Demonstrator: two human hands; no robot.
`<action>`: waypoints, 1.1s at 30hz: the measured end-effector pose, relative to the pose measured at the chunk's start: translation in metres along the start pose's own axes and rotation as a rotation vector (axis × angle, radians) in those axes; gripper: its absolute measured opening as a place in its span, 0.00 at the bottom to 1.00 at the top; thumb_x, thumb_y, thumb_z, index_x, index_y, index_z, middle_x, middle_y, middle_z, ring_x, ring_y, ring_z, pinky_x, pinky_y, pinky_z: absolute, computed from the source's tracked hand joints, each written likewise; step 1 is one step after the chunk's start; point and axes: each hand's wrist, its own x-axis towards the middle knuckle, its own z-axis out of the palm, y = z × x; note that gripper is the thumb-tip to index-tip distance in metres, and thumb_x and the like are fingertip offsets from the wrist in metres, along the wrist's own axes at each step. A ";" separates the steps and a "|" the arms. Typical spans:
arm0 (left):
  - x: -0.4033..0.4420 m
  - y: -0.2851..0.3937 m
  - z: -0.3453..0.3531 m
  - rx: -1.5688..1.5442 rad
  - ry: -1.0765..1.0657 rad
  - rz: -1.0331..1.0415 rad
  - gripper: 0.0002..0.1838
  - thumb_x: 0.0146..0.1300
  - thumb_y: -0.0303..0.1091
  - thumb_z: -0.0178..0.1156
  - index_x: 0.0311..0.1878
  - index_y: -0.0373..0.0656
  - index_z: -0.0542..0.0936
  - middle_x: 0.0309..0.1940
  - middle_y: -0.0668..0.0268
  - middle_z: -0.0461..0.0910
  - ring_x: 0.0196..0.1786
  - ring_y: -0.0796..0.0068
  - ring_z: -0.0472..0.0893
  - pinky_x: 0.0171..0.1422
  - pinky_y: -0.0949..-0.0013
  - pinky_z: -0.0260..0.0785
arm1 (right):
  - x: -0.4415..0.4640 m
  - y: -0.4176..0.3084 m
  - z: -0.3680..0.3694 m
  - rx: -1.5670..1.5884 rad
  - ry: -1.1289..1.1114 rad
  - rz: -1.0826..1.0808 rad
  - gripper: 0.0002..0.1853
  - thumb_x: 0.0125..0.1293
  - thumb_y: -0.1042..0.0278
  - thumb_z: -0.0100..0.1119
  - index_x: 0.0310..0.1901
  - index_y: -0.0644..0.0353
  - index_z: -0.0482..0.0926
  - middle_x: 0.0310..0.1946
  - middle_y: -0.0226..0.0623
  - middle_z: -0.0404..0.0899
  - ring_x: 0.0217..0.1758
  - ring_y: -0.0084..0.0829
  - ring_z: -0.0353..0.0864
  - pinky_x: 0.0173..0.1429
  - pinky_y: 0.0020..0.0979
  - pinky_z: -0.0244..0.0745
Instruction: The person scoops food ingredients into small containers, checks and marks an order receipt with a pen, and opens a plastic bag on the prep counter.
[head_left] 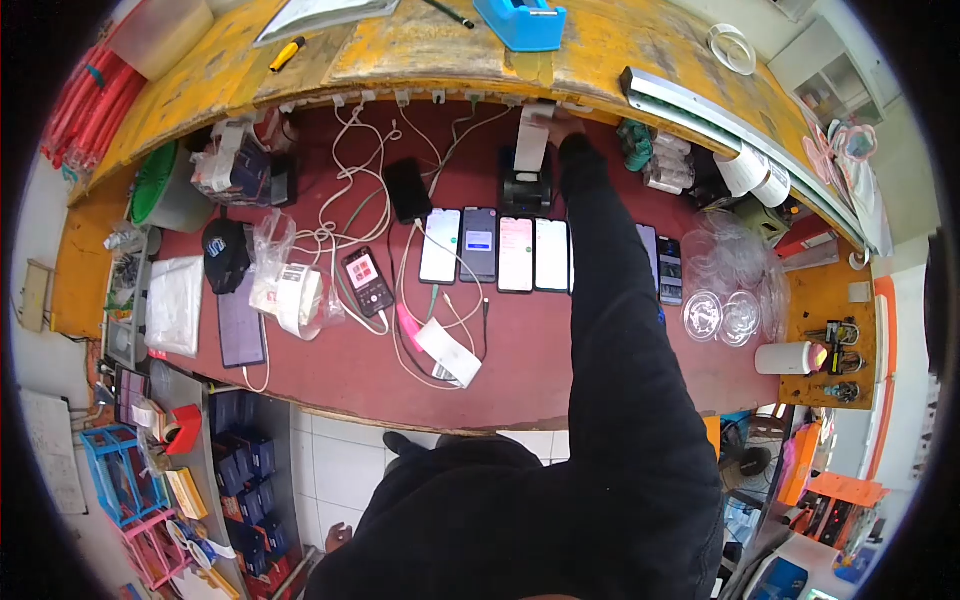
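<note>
My right arm [625, 290], in a black sleeve, stretches across the red desk to its back edge. There my right hand [566, 124] is at the upper end of a white paper strip [531, 145], its fingers apparently closed on it, though the shelf edge partly hides them. The strip rises from a small black printer [527, 190]. Several phones lie in a row in front of the printer, among them one with a pink screen [516, 255]; my sleeve covers part of the row. Low beside my body hangs my left hand [339, 537], small in view, with loosely bent fingers and nothing visible in it.
White charging cables [350, 180] tangle across the back left. A phone with a red-and-white screen [368, 282] and a white card [448, 353] lie mid-desk. Clear plastic lids [740, 318] and a white bottle [785, 358] are at right. A yellow wooden shelf [420, 60] overhangs the back.
</note>
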 end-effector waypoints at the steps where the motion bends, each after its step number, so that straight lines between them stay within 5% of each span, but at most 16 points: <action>1: 0.003 0.010 -0.002 -0.009 -0.013 0.013 0.20 0.57 0.40 0.60 0.48 0.36 0.74 0.32 0.56 0.80 0.36 0.67 0.80 0.42 0.67 0.73 | 0.015 0.006 -0.002 0.089 0.006 -0.034 0.25 0.54 0.59 0.65 0.53 0.60 0.74 0.52 0.35 0.76 0.52 0.28 0.75 0.57 0.30 0.68; 6: 0.028 0.007 -0.005 -0.364 -0.112 0.012 0.19 0.57 0.38 0.60 0.48 0.36 0.74 0.31 0.57 0.80 0.33 0.69 0.80 0.40 0.68 0.72 | 0.028 -0.027 -0.027 0.002 0.157 -0.075 0.29 0.54 0.57 0.64 0.56 0.61 0.71 0.54 0.39 0.73 0.55 0.31 0.73 0.58 0.31 0.67; 11: 0.009 0.057 -0.022 -0.103 -0.037 -0.011 0.19 0.57 0.37 0.60 0.49 0.37 0.74 0.30 0.57 0.80 0.30 0.70 0.79 0.37 0.69 0.72 | 0.020 -0.034 -0.039 0.001 0.214 -0.040 0.31 0.53 0.56 0.64 0.57 0.62 0.69 0.55 0.41 0.72 0.56 0.33 0.72 0.59 0.32 0.66; 14: 0.024 0.008 -0.008 -0.441 -0.016 -0.102 0.19 0.56 0.38 0.60 0.48 0.37 0.75 0.30 0.56 0.80 0.32 0.68 0.80 0.39 0.68 0.73 | 0.020 -0.033 -0.043 -0.012 0.239 -0.026 0.32 0.53 0.55 0.64 0.57 0.62 0.69 0.55 0.42 0.72 0.56 0.34 0.71 0.60 0.32 0.65; 17: 0.016 0.016 -0.015 -0.159 -0.079 -0.160 0.20 0.56 0.40 0.61 0.48 0.36 0.75 0.32 0.55 0.80 0.35 0.66 0.81 0.42 0.66 0.73 | 0.016 -0.037 -0.046 -0.024 0.261 -0.018 0.33 0.53 0.54 0.64 0.58 0.62 0.68 0.55 0.43 0.71 0.57 0.35 0.71 0.60 0.33 0.65; 20: -0.002 0.032 -0.026 0.131 -0.046 0.215 0.21 0.56 0.41 0.61 0.47 0.35 0.75 0.34 0.54 0.81 0.38 0.63 0.81 0.43 0.65 0.73 | 0.015 -0.038 -0.048 -0.035 0.278 -0.012 0.34 0.52 0.53 0.64 0.58 0.62 0.67 0.56 0.44 0.71 0.57 0.36 0.70 0.61 0.33 0.65; 23: -0.005 0.014 -0.018 0.097 -0.005 0.022 0.21 0.56 0.41 0.61 0.47 0.35 0.75 0.35 0.54 0.81 0.38 0.63 0.81 0.43 0.65 0.73 | 0.014 -0.038 -0.049 -0.048 0.297 -0.007 0.35 0.52 0.52 0.63 0.59 0.62 0.66 0.56 0.46 0.70 0.58 0.37 0.70 0.61 0.34 0.64; 33: 0.013 0.005 -0.016 -0.188 -0.081 -0.025 0.20 0.56 0.39 0.61 0.48 0.37 0.75 0.32 0.56 0.80 0.35 0.67 0.81 0.38 0.67 0.73 | 0.005 -0.055 -0.048 -0.111 0.377 0.031 0.39 0.51 0.49 0.63 0.60 0.63 0.64 0.57 0.50 0.69 0.60 0.41 0.68 0.63 0.35 0.63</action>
